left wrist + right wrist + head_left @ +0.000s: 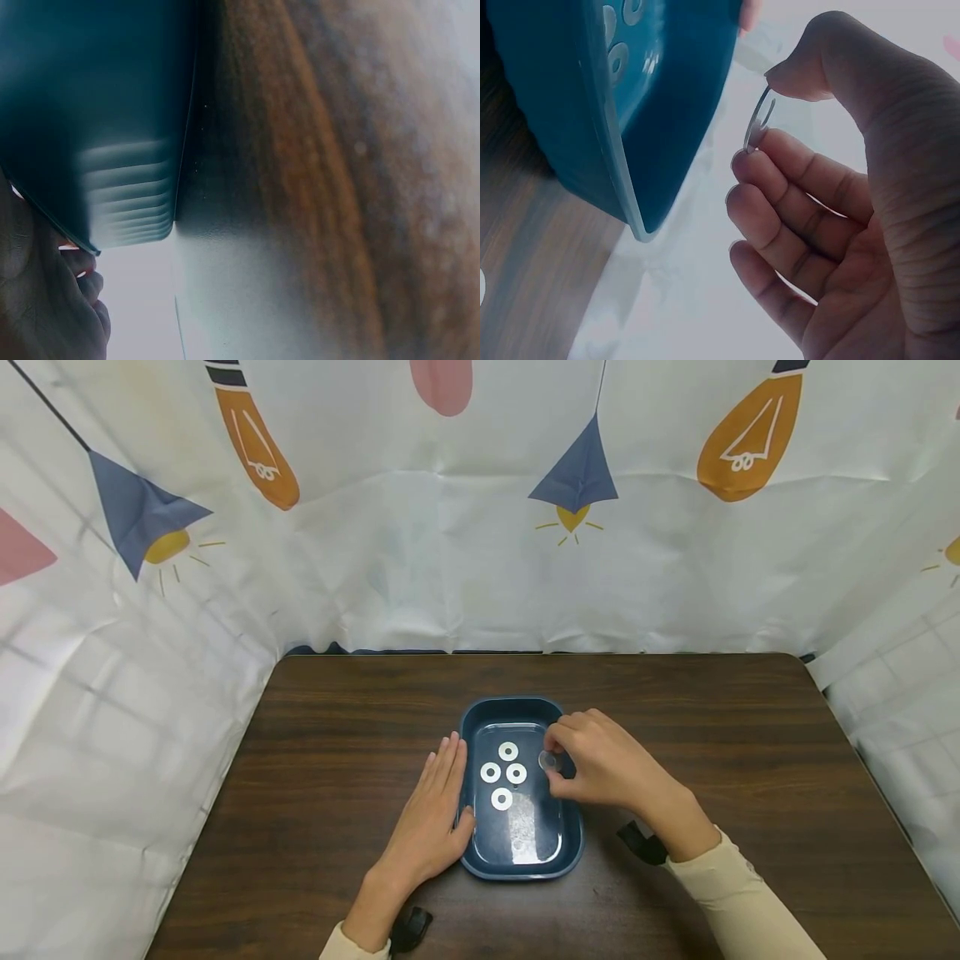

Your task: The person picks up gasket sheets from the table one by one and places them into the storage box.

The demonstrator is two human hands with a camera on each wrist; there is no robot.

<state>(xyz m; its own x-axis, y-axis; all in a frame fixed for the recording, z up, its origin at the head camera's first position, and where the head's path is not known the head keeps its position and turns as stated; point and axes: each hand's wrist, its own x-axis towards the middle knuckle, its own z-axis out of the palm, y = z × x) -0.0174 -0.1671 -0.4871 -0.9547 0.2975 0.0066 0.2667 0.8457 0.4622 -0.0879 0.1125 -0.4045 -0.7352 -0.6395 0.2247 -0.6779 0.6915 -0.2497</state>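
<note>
A dark blue rectangular tray [523, 870] stands on the table, with several flat white rings [502, 799] on its floor. My left hand [429, 814] rests along the tray's left rim, fingers straight and side by side. Above the tray's right side, my right hand [606, 762] pinches a small clear disc [548, 761] between thumb and fingertips. In the right wrist view the thin disc [757, 120] is seen nearly edge-on, with a small curved piece standing off one face. The other fingers of that hand are loosely bent. In the left wrist view the tray's outer wall [127, 180] fills the upper left.
The table [337, 710] is dark wood-grained. A white curtain [420, 568] printed with lamps and bulbs hangs behind it and at both sides. Black wrist straps [642, 843] sit on both wrists. A white patch shows at the left edge of the right wrist view.
</note>
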